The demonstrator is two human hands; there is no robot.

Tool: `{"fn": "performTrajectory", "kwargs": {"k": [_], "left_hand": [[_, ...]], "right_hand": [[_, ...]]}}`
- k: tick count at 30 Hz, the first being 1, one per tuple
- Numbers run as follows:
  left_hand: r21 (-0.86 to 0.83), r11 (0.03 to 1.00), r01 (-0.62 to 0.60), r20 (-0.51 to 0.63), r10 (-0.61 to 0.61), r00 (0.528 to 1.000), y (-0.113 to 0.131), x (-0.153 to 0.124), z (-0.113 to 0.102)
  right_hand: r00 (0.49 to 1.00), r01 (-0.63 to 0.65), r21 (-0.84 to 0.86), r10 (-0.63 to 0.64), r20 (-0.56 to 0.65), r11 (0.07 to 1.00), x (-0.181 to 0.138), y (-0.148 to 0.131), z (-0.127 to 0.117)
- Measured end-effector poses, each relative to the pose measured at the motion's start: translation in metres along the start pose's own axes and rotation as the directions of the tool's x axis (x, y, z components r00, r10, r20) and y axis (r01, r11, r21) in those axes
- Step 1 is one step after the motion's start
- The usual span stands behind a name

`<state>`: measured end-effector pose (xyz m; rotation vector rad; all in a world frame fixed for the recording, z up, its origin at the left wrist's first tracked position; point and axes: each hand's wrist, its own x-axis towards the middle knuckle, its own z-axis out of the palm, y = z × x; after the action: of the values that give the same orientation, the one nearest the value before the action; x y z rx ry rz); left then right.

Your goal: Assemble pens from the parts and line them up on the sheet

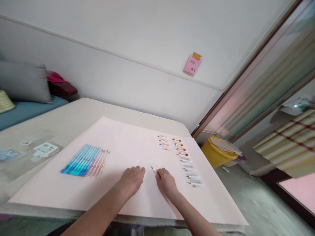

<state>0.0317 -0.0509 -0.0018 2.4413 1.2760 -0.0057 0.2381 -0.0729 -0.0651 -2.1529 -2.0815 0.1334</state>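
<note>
My right hand is closed on a short white pencil, its dark point sticking out toward the upper left. Just left of it, my left hand rests low over the white sheet with its fingers curled; whatever may be inside them is hidden. To the left lies a row of blue pencil barrels, with several red-and-white ones beside it. On the right are two columns of short pointed pieces: white ones, brown-ended ones and pale pink ones.
Clear packaging with a white label lies on the table's left side. Beyond the right edge stands a yellow bin. A grey cushion is at the far left, and a pink note hangs on the wall behind.
</note>
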Motion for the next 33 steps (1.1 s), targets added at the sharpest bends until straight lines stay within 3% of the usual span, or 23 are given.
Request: {"fn": "performTrajectory", "kwargs": {"k": [5,7,9,11,13,15,17,18,23,29,33], "left_hand": [[-0.059,0.997,0.05,-0.03,-0.052,0.998,0.0,-0.001,0.0],[-0.216,0.974,0.07,-0.077,-0.088,0.993,0.002,0.001,-0.002],[-0.496,0.863,0.097,-0.096,-0.166,0.981,0.005,0.004,-0.002],[-0.804,0.58,0.13,-0.045,-0.277,0.96,0.01,0.007,0.003],[-0.967,0.183,0.175,0.095,-0.378,0.921,0.017,0.009,0.013],[-0.96,-0.149,0.236,0.278,-0.436,0.856,0.026,0.011,0.028],[-0.894,-0.356,0.271,0.415,-0.432,0.801,0.035,0.013,0.044],[-0.867,-0.417,0.273,0.447,-0.407,0.797,0.039,0.014,0.051],[-0.843,-0.523,0.123,0.352,-0.366,0.861,0.044,0.02,0.06],[-0.855,-0.517,0.037,0.323,-0.476,0.818,0.023,0.024,0.042],[-0.841,-0.541,-0.024,0.294,-0.493,0.819,0.017,0.022,0.033]], "right_hand": [[1.0,0.018,-0.03,-0.019,-0.019,0.999,-0.023,-0.01,-0.004],[1.0,0.014,-0.05,-0.015,-0.013,0.999,-0.027,-0.011,-0.005],[1.0,0.027,-0.059,-0.027,-0.005,0.998,-0.028,-0.01,-0.007],[0.999,0.041,-0.055,-0.04,0.004,0.998,-0.028,-0.01,-0.011],[0.999,0.032,-0.031,-0.031,0.028,0.999,-0.028,-0.011,-0.016],[0.999,0.02,0.004,-0.02,0.051,1.0,-0.028,-0.014,-0.021],[0.998,0.038,0.046,-0.04,0.058,0.998,-0.029,-0.019,-0.024],[0.996,0.063,0.072,-0.067,0.055,0.995,-0.03,-0.022,-0.026],[0.984,0.157,0.207,-0.171,0.054,0.966,-0.032,-0.027,-0.033],[0.991,-0.031,-0.039,0.036,0.128,0.999,-0.017,-0.001,-0.026],[0.984,-0.032,-0.055,0.041,0.172,0.998,-0.013,0.0,-0.015]]}}
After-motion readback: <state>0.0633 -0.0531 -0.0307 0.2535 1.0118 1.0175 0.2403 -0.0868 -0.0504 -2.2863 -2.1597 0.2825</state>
